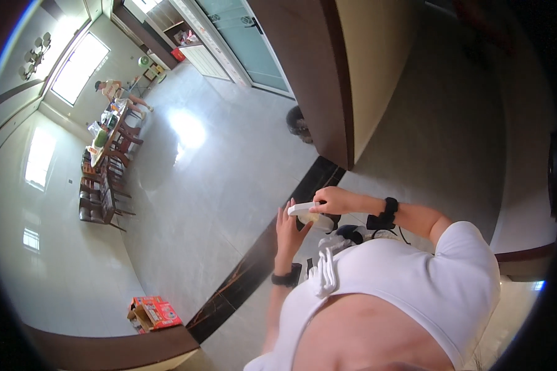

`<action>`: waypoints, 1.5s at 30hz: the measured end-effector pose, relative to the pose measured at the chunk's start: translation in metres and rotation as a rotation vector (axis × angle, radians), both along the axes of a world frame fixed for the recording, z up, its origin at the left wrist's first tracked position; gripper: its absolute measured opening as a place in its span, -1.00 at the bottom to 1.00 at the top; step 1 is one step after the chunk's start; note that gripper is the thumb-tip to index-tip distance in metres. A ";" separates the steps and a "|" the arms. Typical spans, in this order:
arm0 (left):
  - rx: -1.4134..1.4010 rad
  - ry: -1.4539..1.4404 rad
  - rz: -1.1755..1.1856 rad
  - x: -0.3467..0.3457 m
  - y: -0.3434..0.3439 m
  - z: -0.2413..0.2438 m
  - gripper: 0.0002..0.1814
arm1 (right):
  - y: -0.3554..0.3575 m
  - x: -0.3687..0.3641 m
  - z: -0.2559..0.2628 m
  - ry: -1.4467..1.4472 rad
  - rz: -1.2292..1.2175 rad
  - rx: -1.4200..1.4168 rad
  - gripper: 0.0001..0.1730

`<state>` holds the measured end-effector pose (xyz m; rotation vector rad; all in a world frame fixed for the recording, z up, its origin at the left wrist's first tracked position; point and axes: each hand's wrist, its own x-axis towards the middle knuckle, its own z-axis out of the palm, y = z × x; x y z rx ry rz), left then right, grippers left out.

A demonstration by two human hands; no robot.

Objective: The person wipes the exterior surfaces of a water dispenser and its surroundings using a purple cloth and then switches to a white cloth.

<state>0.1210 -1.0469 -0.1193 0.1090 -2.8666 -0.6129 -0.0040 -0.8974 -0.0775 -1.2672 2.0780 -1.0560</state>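
Observation:
Below my chest, both hands are on a white, round, shallow object (324,223) with a pale yellowish inside; its exact kind is unclear. My right hand (336,200) pinches a white flat piece (301,208) at its upper side, perhaps a lid. On the other side, my left hand (288,236) has its fingers raised along the object and its thumb against its near rim. Each wrist wears a black band (391,209) with a dark box. Dark and pale items (348,234) partly show beneath the hands, too covered to name.
A black stone threshold strip (232,290) crosses the grey tiled floor (213,185). A brown door frame (329,92) stands ahead, with a dark furry shape (298,123) partly behind it. An open red cardboard box (155,314) lies left. Far off, a person (111,90) stands by a loaded table (97,156) and chairs.

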 end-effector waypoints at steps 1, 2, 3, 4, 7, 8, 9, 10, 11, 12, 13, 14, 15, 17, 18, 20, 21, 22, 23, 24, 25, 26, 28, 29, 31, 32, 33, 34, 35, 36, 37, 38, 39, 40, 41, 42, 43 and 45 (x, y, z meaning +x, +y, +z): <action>-0.011 -0.007 0.029 -0.002 -0.010 0.002 -0.31 | -0.010 -0.001 0.000 0.019 -0.001 0.004 -0.55; -0.040 0.046 0.036 -0.005 -0.019 -0.001 -0.38 | -0.022 -0.006 -0.002 0.051 0.016 -0.012 -0.55; -0.042 0.047 0.014 -0.006 -0.022 -0.001 -0.38 | -0.029 -0.009 -0.006 0.051 -0.006 -0.014 -0.55; -0.020 0.043 0.113 -0.005 -0.024 0.001 -0.41 | -0.040 -0.013 -0.012 0.027 0.018 0.005 -0.54; -0.036 0.076 0.270 0.012 -0.043 0.004 -0.50 | -0.080 -0.012 -0.019 0.000 0.120 0.021 -0.53; -0.003 0.058 0.261 0.014 -0.059 -0.009 -0.53 | -0.094 -0.011 -0.022 -0.016 0.150 0.033 -0.54; 0.036 0.043 0.262 0.016 -0.073 -0.020 -0.55 | -0.110 -0.009 -0.023 -0.028 0.191 0.052 -0.54; 0.114 0.019 0.289 0.020 -0.083 -0.020 -0.57 | -0.126 -0.006 -0.029 -0.066 0.210 0.059 -0.54; 0.193 -0.006 0.314 0.021 -0.092 -0.020 -0.58 | -0.141 -0.009 -0.031 -0.068 0.217 0.065 -0.54; 0.224 0.036 0.308 0.024 -0.101 -0.018 -0.59 | -0.155 -0.008 -0.031 -0.076 0.231 0.075 -0.54; 0.264 0.030 0.322 0.024 -0.111 -0.020 -0.60 | -0.167 -0.008 -0.032 -0.085 0.242 0.085 -0.53; 0.268 0.040 0.328 0.021 -0.119 -0.020 -0.61 | -0.178 -0.012 -0.040 -0.125 0.250 0.075 -0.52; 0.254 0.054 0.343 0.020 -0.136 -0.013 -0.62 | -0.195 -0.013 -0.035 -0.134 0.264 0.059 -0.52; 0.203 0.088 0.305 0.022 -0.165 -0.002 -0.65 | -0.218 -0.013 -0.021 -0.190 0.219 0.038 -0.52; 0.196 0.077 0.313 0.013 -0.170 0.009 -0.66 | -0.220 -0.022 -0.010 -0.203 0.190 0.065 -0.53; 0.192 0.033 0.290 0.001 -0.185 0.021 -0.66 | -0.235 -0.029 -0.007 -0.216 0.162 0.052 -0.54; 0.137 0.027 0.306 -0.001 -0.197 0.020 -0.66 | -0.243 -0.032 -0.004 -0.192 0.139 0.041 -0.55; 0.081 0.022 0.317 -0.005 -0.209 0.018 -0.66 | -0.253 -0.033 -0.005 -0.160 0.097 0.019 -0.55; 0.093 0.005 0.295 -0.008 -0.219 0.011 -0.66 | -0.256 -0.034 -0.004 -0.175 0.073 0.031 -0.55; 0.080 0.053 0.299 -0.012 -0.230 0.003 -0.65 | -0.259 -0.035 -0.003 -0.222 0.036 0.011 -0.55; 0.066 0.110 0.295 -0.019 -0.238 -0.002 -0.64 | -0.261 -0.040 -0.002 -0.259 -0.008 -0.013 -0.55; 0.105 0.118 0.292 -0.024 -0.243 -0.005 -0.63 | -0.263 -0.046 -0.006 -0.227 -0.049 -0.027 -0.57; 0.141 0.057 0.206 -0.035 -0.267 -0.007 -0.64 | -0.270 -0.063 -0.016 -0.185 -0.152 -0.071 -0.56; 0.168 0.001 0.152 -0.042 -0.282 -0.007 -0.64 | -0.273 -0.073 -0.020 -0.140 -0.222 -0.116 -0.55; 0.227 -0.123 0.134 -0.061 -0.306 -0.003 -0.67 | -0.270 -0.095 -0.022 -0.179 -0.330 -0.069 -0.57; 0.274 -0.247 0.144 -0.071 -0.319 -0.003 -0.69 | -0.269 -0.106 -0.021 -0.223 -0.410 -0.028 -0.58; 0.266 -0.252 0.124 -0.078 -0.334 0.000 -0.69 | -0.271 -0.115 -0.018 -0.227 -0.431 -0.034 -0.58; 0.304 -0.234 0.155 -0.085 -0.350 0.002 -0.69 | -0.274 -0.125 -0.014 -0.240 -0.456 0.010 -0.58; 0.341 -0.216 0.187 -0.091 -0.365 0.005 -0.70 | -0.279 -0.131 -0.012 -0.254 -0.480 0.054 -0.57; 0.329 -0.085 0.141 -0.099 -0.373 0.007 -0.68 | -0.282 -0.137 -0.013 -0.179 -0.534 0.033 -0.57; 0.336 -0.093 0.102 -0.110 -0.386 0.004 -0.68 | -0.285 -0.144 -0.013 -0.179 -0.574 0.038 -0.57; 0.402 -0.060 0.098 -0.123 -0.401 0.000 -0.67 | -0.287 -0.151 -0.011 -0.145 -0.609 0.100 -0.56; 0.461 -0.019 0.114 -0.134 -0.414 0.000 -0.65 | -0.294 -0.159 -0.010 -0.109 -0.622 0.153 -0.56; 0.779 -0.007 0.118 -0.145 -0.424 0.000 -0.67 | -0.300 -0.166 -0.008 -0.107 -0.640 0.150 -0.56; 0.777 -0.011 0.099 -0.157 -0.434 0.001 -0.67 | -0.303 -0.173 -0.007 -0.096 -0.675 0.138 -0.57; 0.936 -0.051 0.066 -0.171 -0.441 0.007 -0.67 | -0.309 -0.181 -0.004 -0.078 -0.704 0.127 -0.57; 1.104 -0.108 0.034 -0.184 -0.441 0.013 -0.68 | -0.311 -0.187 -0.003 -0.078 -0.721 0.139 -0.57; 1.168 -0.179 -0.087 -0.229 -0.423 0.023 -0.68 | -0.309 -0.199 -0.008 -0.077 -0.867 0.060 -0.56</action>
